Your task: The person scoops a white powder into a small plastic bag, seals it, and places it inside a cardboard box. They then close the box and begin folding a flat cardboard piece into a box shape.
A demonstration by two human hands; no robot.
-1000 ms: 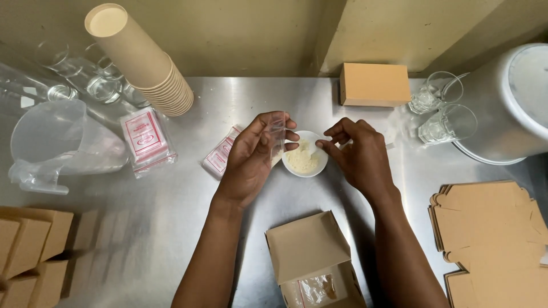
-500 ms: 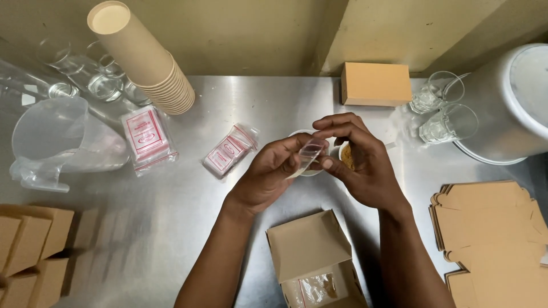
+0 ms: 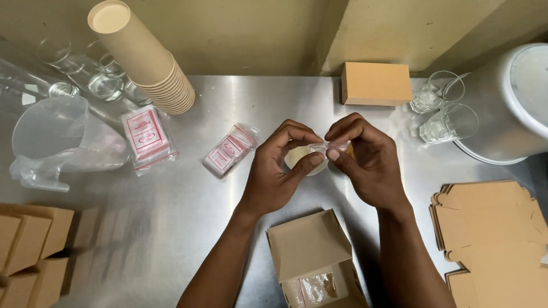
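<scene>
My left hand (image 3: 278, 168) and my right hand (image 3: 365, 159) meet above the middle of the steel table (image 3: 188, 228). Both pinch a small clear plastic pouch (image 3: 328, 147) between thumbs and forefingers, one at each end. Under the hands sits a small white bowl (image 3: 302, 157) with pale contents, mostly hidden. An open brown carton (image 3: 311, 259) with a clear window lies near the front edge, between my forearms.
Two packs of clear pouches with red print (image 3: 147, 137) (image 3: 229, 151) lie to the left. A stack of paper cups (image 3: 149, 60), a plastic jug (image 3: 48, 140) and glasses (image 3: 445, 108) stand around. A closed brown box (image 3: 375, 84), flat cartons (image 3: 491, 228), folded boxes (image 3: 28, 239) and a white bucket (image 3: 514, 102) ring the table.
My left hand lifted the clear pouch off the bowl and the right hand joined it. Both hands now hold the pouch by its ends, slightly farther right.
</scene>
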